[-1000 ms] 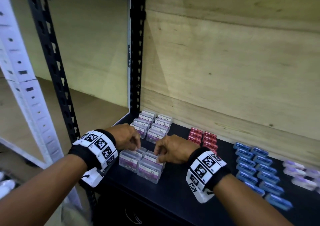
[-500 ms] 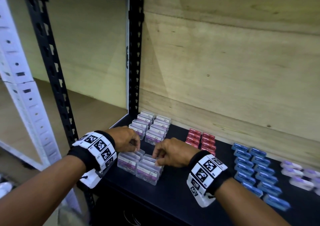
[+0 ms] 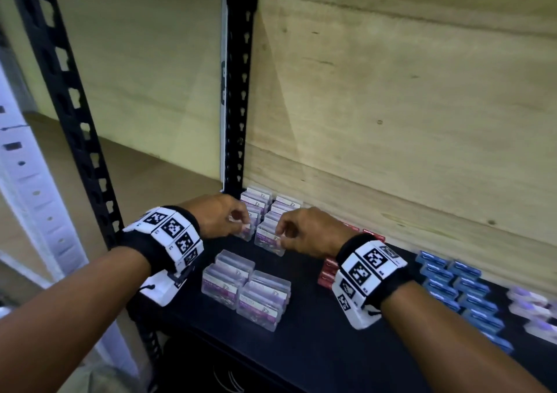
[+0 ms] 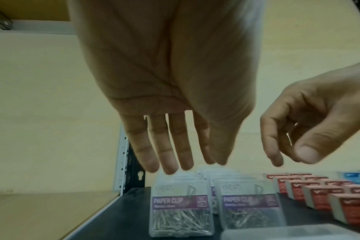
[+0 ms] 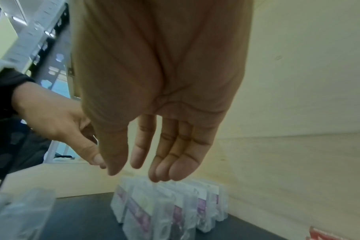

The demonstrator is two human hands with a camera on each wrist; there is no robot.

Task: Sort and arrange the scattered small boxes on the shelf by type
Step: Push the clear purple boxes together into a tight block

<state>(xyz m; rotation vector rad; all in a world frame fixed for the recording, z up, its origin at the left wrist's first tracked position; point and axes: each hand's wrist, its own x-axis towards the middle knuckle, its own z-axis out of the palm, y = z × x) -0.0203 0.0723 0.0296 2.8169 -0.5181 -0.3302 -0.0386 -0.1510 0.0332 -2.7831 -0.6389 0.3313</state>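
Observation:
Two columns of clear paper clip boxes (image 3: 266,239) with purple labels stand at the back left of the black shelf (image 3: 316,332). My left hand (image 3: 241,224) and right hand (image 3: 280,236) hover side by side over their tops. In the left wrist view my left hand (image 4: 181,165) has straight fingers just above the boxes (image 4: 181,204) and holds nothing. In the right wrist view my right hand (image 5: 146,172) hangs the same way over the boxes (image 5: 164,207). Whether the fingertips touch the tops I cannot tell. A second block of the same clear boxes (image 3: 247,290) stands nearer the front edge.
Red boxes (image 3: 327,272) sit in rows right of the clear ones, partly behind my right wrist. Blue boxes (image 3: 458,287) and pale lilac boxes (image 3: 530,305) follow farther right. A black upright post (image 3: 238,91) and the plywood back wall (image 3: 391,121) close the corner.
Both hands have left the front block of clear boxes and moved away from me to the back block. The front block stands where it was.

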